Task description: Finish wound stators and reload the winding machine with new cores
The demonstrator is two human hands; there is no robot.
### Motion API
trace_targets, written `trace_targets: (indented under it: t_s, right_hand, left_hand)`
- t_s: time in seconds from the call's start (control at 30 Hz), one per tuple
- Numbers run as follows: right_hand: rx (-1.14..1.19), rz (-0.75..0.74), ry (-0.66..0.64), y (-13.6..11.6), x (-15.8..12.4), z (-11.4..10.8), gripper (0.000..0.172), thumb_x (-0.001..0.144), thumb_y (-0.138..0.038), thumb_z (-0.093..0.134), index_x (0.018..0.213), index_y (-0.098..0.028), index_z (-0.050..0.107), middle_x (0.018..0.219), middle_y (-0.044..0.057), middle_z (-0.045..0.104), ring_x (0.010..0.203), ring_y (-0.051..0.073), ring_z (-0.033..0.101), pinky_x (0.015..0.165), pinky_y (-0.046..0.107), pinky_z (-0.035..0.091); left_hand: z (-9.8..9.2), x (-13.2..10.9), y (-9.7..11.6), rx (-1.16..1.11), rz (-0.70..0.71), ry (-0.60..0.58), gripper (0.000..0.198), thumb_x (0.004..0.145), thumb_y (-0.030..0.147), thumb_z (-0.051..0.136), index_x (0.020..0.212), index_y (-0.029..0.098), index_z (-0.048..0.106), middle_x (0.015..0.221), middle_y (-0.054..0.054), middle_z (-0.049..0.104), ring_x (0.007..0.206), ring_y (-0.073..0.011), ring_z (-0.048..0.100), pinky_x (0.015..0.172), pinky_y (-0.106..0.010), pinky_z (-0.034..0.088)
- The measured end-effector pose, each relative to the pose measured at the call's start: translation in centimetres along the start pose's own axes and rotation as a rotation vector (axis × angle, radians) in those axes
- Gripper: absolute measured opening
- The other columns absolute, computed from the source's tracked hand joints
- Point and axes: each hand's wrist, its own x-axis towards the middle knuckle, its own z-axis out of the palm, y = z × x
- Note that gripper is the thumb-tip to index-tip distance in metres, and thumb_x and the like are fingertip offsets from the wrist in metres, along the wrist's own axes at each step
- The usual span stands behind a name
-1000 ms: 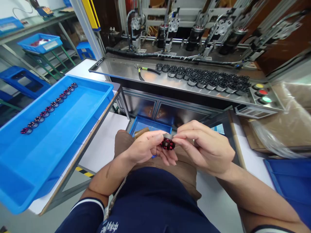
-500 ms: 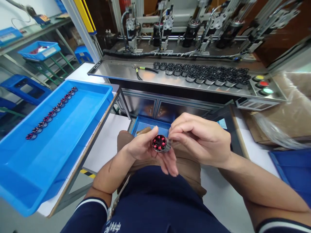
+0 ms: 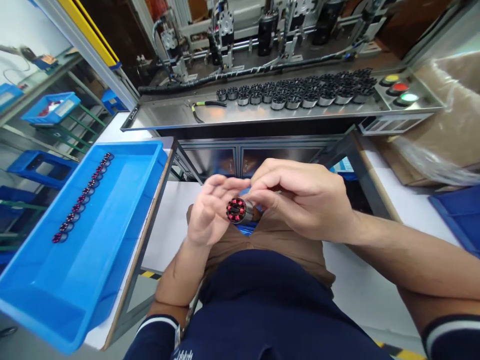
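Note:
A small round motor part (image 3: 237, 210) with a grey metal ring and red windings inside sits between my two hands above my lap. My right hand (image 3: 303, 197) pinches its right side with curled fingers. My left hand (image 3: 208, 212) is beside its left edge, fingers stretched and partly spread, fingertips touching the part. A large blue tray (image 3: 123, 200) on my left holds a row of several similar red-and-black parts (image 3: 83, 197).
A steel machine shelf (image 3: 168, 115) ahead carries several dark ring parts (image 3: 296, 92), pliers (image 3: 204, 106) and coloured push buttons (image 3: 398, 89). Plastic-wrapped brown material (image 3: 446, 120) lies at right. Blue bins (image 3: 50, 107) stand on racks at far left.
My head has tilted, so the scene has shifted left and up. The hands rose slightly. The left fingers have loosened from gripping the part to lying stretched beside it; the right hand keeps hold.

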Motion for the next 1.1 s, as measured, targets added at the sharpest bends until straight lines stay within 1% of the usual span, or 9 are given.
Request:
trace_targets:
  t_s: [0.1, 0.17, 0.23, 0.37, 0.47, 0.6, 0.77, 0.93, 1.1]
  right_hand:
    - [0.037, -0.068, -0.041, 0.3, 0.1, -0.1, 0.021, 0.095, -0.031, 0.065, 0.076, -0.025, 0.07, 0.072, 0.0, 0.068, 0.065, 0.012, 0.064, 0.058, 0.025, 0.05]
    - [-0.003, -0.091, -0.057, 0.3, 0.1, -0.3, 0.023, 0.097, -0.031, 0.062, 0.076, -0.025, 0.07, 0.073, 0.0, 0.069, 0.066, 0.012, 0.064, 0.059, 0.025, 0.05]
    - [-0.065, -0.089, -0.057, 0.3, 0.0, -0.5, 0.024, 0.098, -0.029, 0.061, 0.076, -0.025, 0.069, 0.074, 0.0, 0.069, 0.067, 0.012, 0.064, 0.06, 0.025, 0.051]
    - [-0.181, -0.058, 0.008, 0.1, -0.2, -0.6, 0.021, 0.095, -0.02, 0.062, 0.075, -0.023, 0.067, 0.074, 0.0, 0.069, 0.066, 0.012, 0.065, 0.06, 0.026, 0.052]
    - [-0.194, -0.042, 0.07, 0.1, -0.3, -0.2, 0.021, 0.092, -0.016, 0.064, 0.073, -0.023, 0.066, 0.072, 0.0, 0.069, 0.065, 0.012, 0.064, 0.061, 0.026, 0.052]
    - [-0.135, -0.005, 0.165, -0.2, -0.3, 0.6, 0.024, 0.091, -0.013, 0.065, 0.069, -0.022, 0.065, 0.066, -0.001, 0.066, 0.062, 0.012, 0.063, 0.061, 0.026, 0.051]
    - [0.108, 0.272, 0.321, -0.9, -1.3, 2.3, 0.025, 0.088, -0.019, 0.068, 0.064, -0.02, 0.065, 0.061, 0.0, 0.062, 0.058, 0.011, 0.058, 0.057, 0.025, 0.047]
    - [0.783, 0.732, 0.216, -0.9, -2.4, 4.7, 0.035, 0.08, -0.044, 0.078, 0.063, -0.017, 0.063, 0.055, -0.001, 0.059, 0.048, 0.01, 0.052, 0.046, 0.022, 0.042]
    - [0.977, 0.798, 0.226, -0.6, -2.6, 5.7, 0.041, 0.07, -0.047, 0.086, 0.06, -0.016, 0.062, 0.054, -0.001, 0.059, 0.047, 0.008, 0.053, 0.045, 0.02, 0.041]
  left_hand:
    - [-0.2, 0.7, 0.4, -0.12, -0.509, -0.305, 0.079, 0.086, 0.085, 0.035, 0.092, 0.014, 0.071, 0.086, -0.015, 0.077, 0.085, -0.0313, 0.077, 0.067, -0.041, 0.063]
    - [0.0, 0.7, 0.8, -0.193, -0.661, -0.401, 0.086, 0.084, 0.087, 0.032, 0.086, 0.01, 0.07, 0.074, -0.016, 0.075, 0.074, -0.031, 0.077, 0.059, -0.038, 0.062]
    - [0.3, 0.4, 1.0, -0.213, -0.606, -0.321, 0.073, 0.086, 0.08, 0.045, 0.09, 0.011, 0.069, 0.072, -0.013, 0.075, 0.068, -0.0267, 0.076, 0.056, -0.032, 0.061]
    - [1.1, -0.5, 0.8, -0.102, -0.26, -0.026, 0.034, 0.084, 0.041, 0.076, 0.106, 0.018, 0.065, 0.087, -0.004, 0.076, 0.07, -0.0173, 0.076, 0.058, -0.022, 0.059]
    - [1.6, -0.7, 0.4, 0.042, 0.018, 0.13, 0.046, 0.07, 0.016, 0.088, 0.109, 0.024, 0.064, 0.1, 0.0, 0.073, 0.084, -0.0148, 0.075, 0.074, -0.024, 0.061]
    - [1.8, -0.5, -0.2, 0.186, 0.227, 0.209, 0.04, 0.069, 0.021, 0.09, 0.103, 0.023, 0.069, 0.099, -0.002, 0.071, 0.094, -0.0161, 0.073, 0.087, -0.029, 0.06]
    - [1.2, 0.1, -0.4, 0.158, 0.266, 0.207, 0.031, 0.072, 0.022, 0.088, 0.096, 0.023, 0.068, 0.113, -0.002, 0.069, 0.105, -0.0188, 0.073, 0.092, -0.032, 0.06]
    - [0.1, 0.6, -0.4, 0.105, 0.253, 0.15, 0.031, 0.072, 0.021, 0.088, 0.092, 0.024, 0.065, 0.112, -0.001, 0.072, 0.109, -0.0202, 0.073, 0.091, -0.032, 0.059]
    - [-0.3, 0.8, -0.3, 0.091, 0.234, 0.131, 0.03, 0.071, 0.022, 0.089, 0.09, 0.024, 0.065, 0.115, 0.001, 0.073, 0.098, -0.0143, 0.075, 0.086, -0.027, 0.061]
